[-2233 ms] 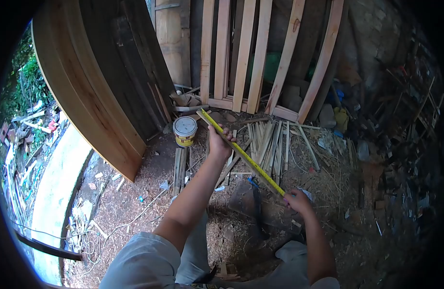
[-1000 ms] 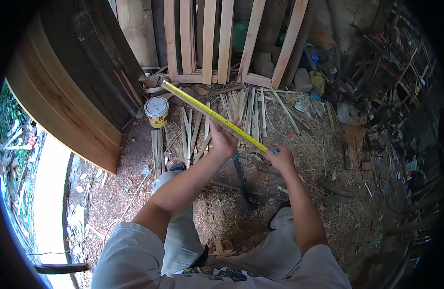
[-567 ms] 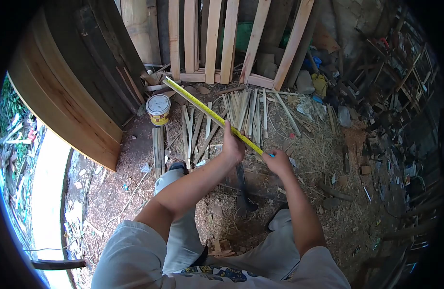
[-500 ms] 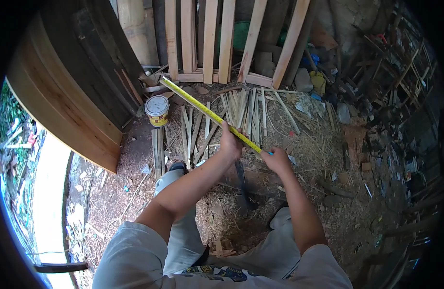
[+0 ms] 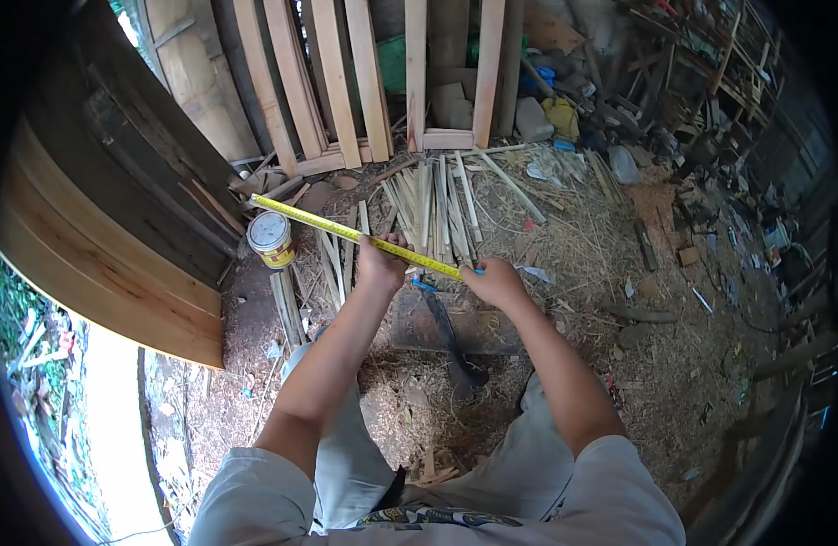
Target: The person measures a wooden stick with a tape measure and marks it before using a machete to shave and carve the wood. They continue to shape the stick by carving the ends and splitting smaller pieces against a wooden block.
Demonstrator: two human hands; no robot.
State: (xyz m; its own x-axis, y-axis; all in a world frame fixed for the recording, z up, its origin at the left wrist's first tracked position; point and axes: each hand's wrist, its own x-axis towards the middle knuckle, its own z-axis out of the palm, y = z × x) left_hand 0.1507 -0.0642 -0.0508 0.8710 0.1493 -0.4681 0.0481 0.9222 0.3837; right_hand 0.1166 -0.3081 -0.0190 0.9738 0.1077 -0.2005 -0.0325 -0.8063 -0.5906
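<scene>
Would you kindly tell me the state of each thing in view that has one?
Yellow measuring tape: extended, held in both hands.
Left hand: gripping the tape partway along.
Right hand: gripping the tape's nearer end.
Bucket: upright, lid on.
Wood strips: loose on the ground.
Wooden slats: standing on end.

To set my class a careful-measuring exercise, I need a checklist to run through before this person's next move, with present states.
1. Left hand holds yellow measuring tape partway along: ok.
2. Right hand grips the tape's near end: ok.
3. Tape's numbers readable: cannot tell; too small.
4. White-lidded can upright: ok.
5. Wooden strips cleared away: not ok; scattered ahead.
6. Dark, blue-ended tool put aside: not ok; before the legs.
</scene>
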